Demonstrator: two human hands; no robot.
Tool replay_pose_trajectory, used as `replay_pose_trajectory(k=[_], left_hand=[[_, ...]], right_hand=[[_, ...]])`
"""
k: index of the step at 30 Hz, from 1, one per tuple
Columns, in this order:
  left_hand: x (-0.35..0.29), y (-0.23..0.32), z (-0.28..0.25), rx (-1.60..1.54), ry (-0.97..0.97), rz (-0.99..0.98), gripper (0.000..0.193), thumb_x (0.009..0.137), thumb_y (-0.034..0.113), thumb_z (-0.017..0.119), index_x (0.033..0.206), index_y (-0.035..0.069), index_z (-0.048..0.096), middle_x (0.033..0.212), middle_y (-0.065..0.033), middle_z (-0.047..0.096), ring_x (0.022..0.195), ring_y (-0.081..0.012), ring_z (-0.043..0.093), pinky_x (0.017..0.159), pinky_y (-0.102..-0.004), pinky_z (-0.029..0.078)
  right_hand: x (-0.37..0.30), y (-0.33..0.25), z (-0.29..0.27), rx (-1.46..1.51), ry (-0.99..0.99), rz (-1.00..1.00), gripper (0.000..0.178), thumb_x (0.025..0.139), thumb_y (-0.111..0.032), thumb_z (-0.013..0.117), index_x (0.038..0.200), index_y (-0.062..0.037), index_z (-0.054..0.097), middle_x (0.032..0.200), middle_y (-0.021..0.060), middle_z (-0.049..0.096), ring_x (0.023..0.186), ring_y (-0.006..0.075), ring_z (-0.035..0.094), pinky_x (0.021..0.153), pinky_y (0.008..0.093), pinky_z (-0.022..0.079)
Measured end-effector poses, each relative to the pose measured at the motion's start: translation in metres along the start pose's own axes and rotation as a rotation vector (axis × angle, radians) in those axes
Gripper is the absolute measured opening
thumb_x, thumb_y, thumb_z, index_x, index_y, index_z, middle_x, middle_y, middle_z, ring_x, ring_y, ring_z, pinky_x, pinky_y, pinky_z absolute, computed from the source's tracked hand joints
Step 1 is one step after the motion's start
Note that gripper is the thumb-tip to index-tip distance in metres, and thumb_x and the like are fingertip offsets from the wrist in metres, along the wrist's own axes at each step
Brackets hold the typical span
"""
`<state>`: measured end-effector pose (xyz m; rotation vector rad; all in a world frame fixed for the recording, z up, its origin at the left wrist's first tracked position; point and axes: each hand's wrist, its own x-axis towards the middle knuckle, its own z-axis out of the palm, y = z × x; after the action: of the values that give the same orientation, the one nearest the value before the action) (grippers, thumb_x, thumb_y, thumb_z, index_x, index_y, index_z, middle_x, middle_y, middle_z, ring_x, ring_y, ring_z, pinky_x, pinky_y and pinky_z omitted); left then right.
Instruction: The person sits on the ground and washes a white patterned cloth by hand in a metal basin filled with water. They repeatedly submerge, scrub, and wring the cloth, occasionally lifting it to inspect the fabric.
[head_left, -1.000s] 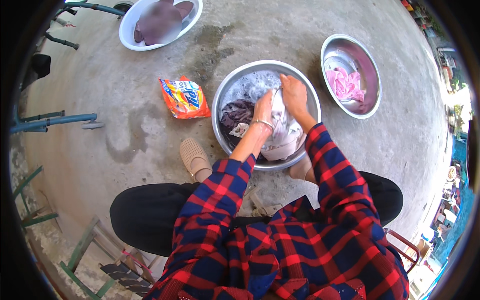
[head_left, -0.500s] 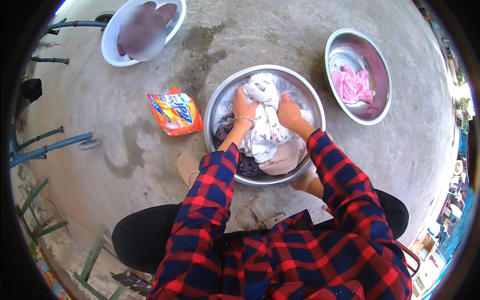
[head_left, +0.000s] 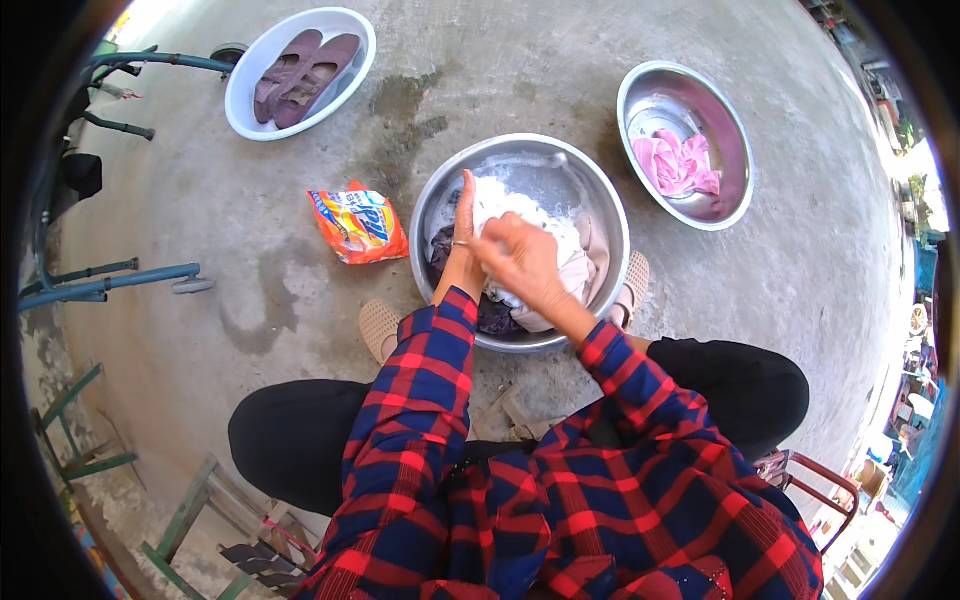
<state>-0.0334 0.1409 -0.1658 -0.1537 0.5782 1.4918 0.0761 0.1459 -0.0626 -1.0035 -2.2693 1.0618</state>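
Fingers of the right hand (head_left: 520,262) curl closed around a bunched white cloth (head_left: 520,215), pressing it down, while the left hand (head_left: 462,235) stands edge-up with fingers straight and together against the cloth's left side, apparently bracing it; whether that hand also pinches any fabric cannot be told from this angle. The cloth sits in suds at the middle of a large steel basin (head_left: 600,200) on the concrete, on top of darker and beige garments, low enough for a seated person to lean over with both plaid sleeves. An orange detergent packet (head_left: 358,226) lies just left of the basin, within reach. A second steel bowl (head_left: 735,120) holding a pink cloth (head_left: 678,165) stands apart to the right; a white tub (head_left: 350,30) with purple shoes (head_left: 298,78) sits farther left.
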Motion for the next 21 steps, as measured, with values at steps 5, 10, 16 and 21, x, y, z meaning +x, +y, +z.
replay_pose_trajectory(k=[5, 10, 16, 21], left_hand=[[-0.032, -0.02, 0.057, -0.094, -0.002, 0.053, 0.045, 0.083, 0.052, 0.051, 0.092, 0.009, 0.056, 0.079, -0.0037, 0.059, 0.067, -0.0175, 0.056, 0.063, -0.0294, 0.047], [-0.02, -0.007, 0.033, 0.806, -0.041, 0.283, 0.035, 0.086, 0.043, 0.049, 0.085, 0.009, 0.059, 0.083, -0.0032, 0.062, 0.073, -0.0184, 0.059, 0.062, -0.0307, 0.047], [-0.037, -0.004, 0.079, 0.365, 0.159, 0.178, 0.027, 0.084, 0.03, 0.054, 0.101, 0.009, 0.058, 0.095, -0.0063, 0.061, 0.083, -0.0186, 0.06, 0.07, -0.0335, 0.05], [-0.083, 0.036, 0.139, 0.586, -0.13, 0.244, 0.027, 0.08, 0.016, 0.061, 0.104, 0.002, 0.057, 0.088, -0.0049, 0.063, 0.084, -0.0159, 0.06, 0.075, -0.0298, 0.047]], right_hand=[[-0.013, -0.016, -0.008, -0.229, 0.11, -0.111, 0.031, 0.079, -0.036, 0.058, 0.067, -0.0072, 0.055, 0.061, 0.0123, 0.055, 0.054, 0.0319, 0.056, 0.049, 0.0428, 0.042], [0.004, -0.028, -0.021, -0.449, 0.165, -0.071, 0.033, 0.085, -0.034, 0.048, 0.069, -0.0065, 0.058, 0.057, 0.0177, 0.057, 0.053, 0.0342, 0.058, 0.048, 0.0435, 0.045], [0.029, -0.029, -0.056, -0.329, 0.184, 0.139, 0.041, 0.085, -0.041, 0.045, 0.073, -0.0076, 0.064, 0.069, 0.022, 0.06, 0.071, 0.0388, 0.059, 0.064, 0.0465, 0.045], [0.028, -0.002, -0.122, 0.513, -0.025, 0.175, 0.034, 0.074, -0.019, 0.066, 0.105, -0.0077, 0.059, 0.083, 0.0072, 0.063, 0.079, 0.0157, 0.059, 0.07, 0.0285, 0.045]])
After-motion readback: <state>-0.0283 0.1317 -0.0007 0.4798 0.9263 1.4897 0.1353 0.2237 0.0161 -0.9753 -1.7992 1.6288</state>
